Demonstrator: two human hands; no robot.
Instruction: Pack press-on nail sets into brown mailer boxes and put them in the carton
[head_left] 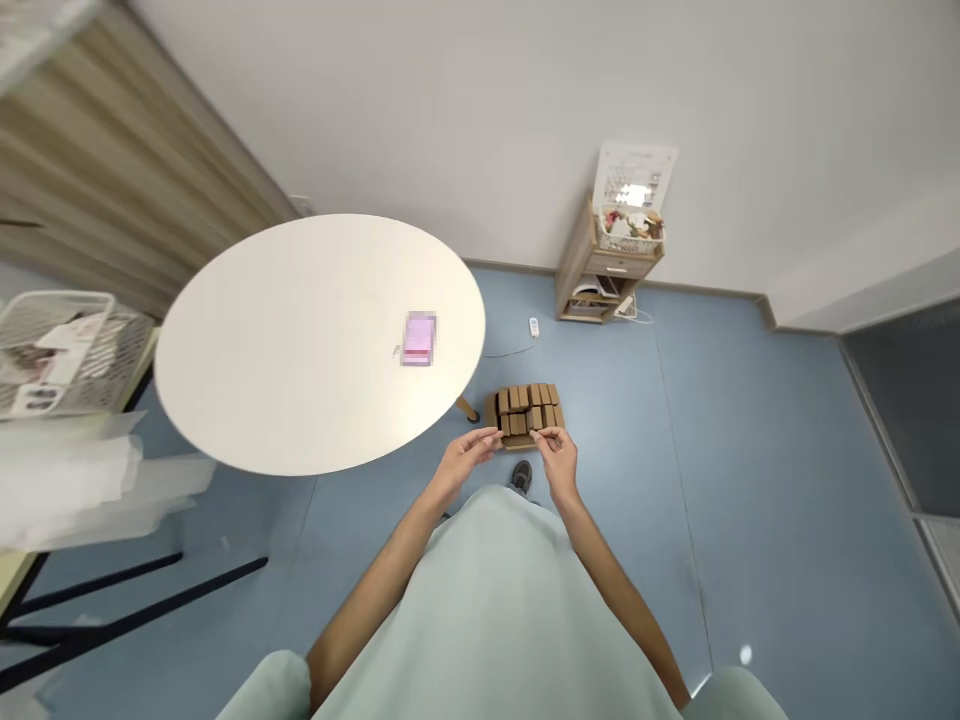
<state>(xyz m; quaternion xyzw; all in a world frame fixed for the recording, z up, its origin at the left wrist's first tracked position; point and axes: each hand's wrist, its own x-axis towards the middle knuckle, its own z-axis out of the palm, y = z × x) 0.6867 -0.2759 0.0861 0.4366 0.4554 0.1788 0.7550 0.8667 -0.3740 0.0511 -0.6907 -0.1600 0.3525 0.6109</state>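
Observation:
Below me on the floor, a cardboard box (pixel 491 410) holds several small brown cartons (pixel 519 398) standing in rows. My left hand (pixel 472 450) is over the box's near left corner, its fingers stretched out towards the right. Over the near right side is my right hand (pixel 556 452), its thumb and fingertips pinched together. Anything between those fingertips is too small to make out. A gap separates the two hands, and cartons show through it.
A white oval table (pixel 300 350) stands to the left, with a pink-screened device (pixel 418 338) on it. By the wall is a wooden cabinet (pixel 619 265) with a basket on top. A white power strip (pixel 534 327) and its cable lie on the floor. My shoe (pixel 521 476) is close to the box.

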